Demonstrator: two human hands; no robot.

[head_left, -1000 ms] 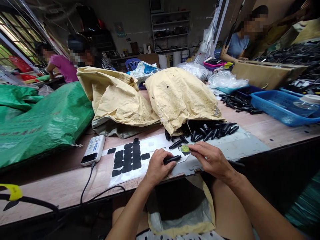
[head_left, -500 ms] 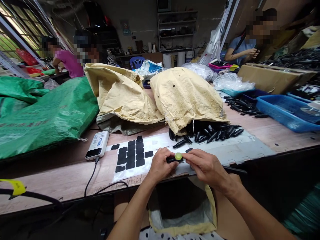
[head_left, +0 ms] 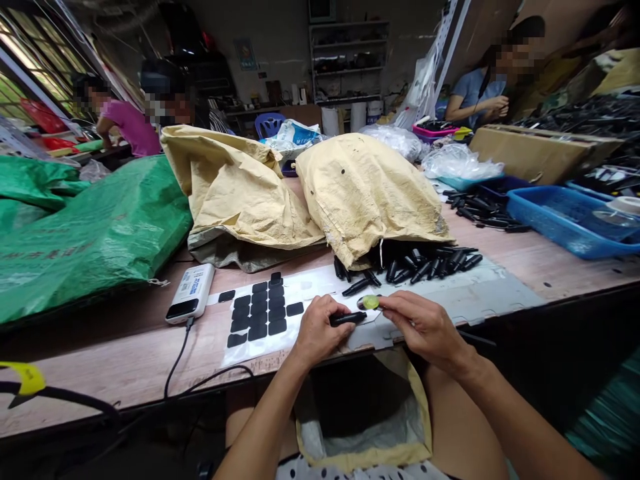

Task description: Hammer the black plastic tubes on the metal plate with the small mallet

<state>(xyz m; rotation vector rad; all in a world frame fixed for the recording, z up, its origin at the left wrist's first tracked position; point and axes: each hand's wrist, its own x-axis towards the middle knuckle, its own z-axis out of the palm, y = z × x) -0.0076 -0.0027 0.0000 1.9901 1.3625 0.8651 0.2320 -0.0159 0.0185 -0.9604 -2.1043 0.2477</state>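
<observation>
My left hand is closed round a black tapered tube, which points to the right above the table's front edge. Just beyond its tip, my right hand pinches a small flat piece with a yellow-green disc on it; its exact kind cannot be made out. Left of my hands lies a white sheet bearing rows of black rounded squares. Behind the hands, a pile of similar black tubes spills from under a cream sack.
A white power bank with a cable lies left of the sheet. Over my lap an open sack gapes below the table edge. A green sack stands left, a blue tray right. Several people sit farther back.
My right hand has drawn the yellow-green disc up and right, off the black tube. The tube stays in my left hand, now more exposed. The view has shifted slightly.
</observation>
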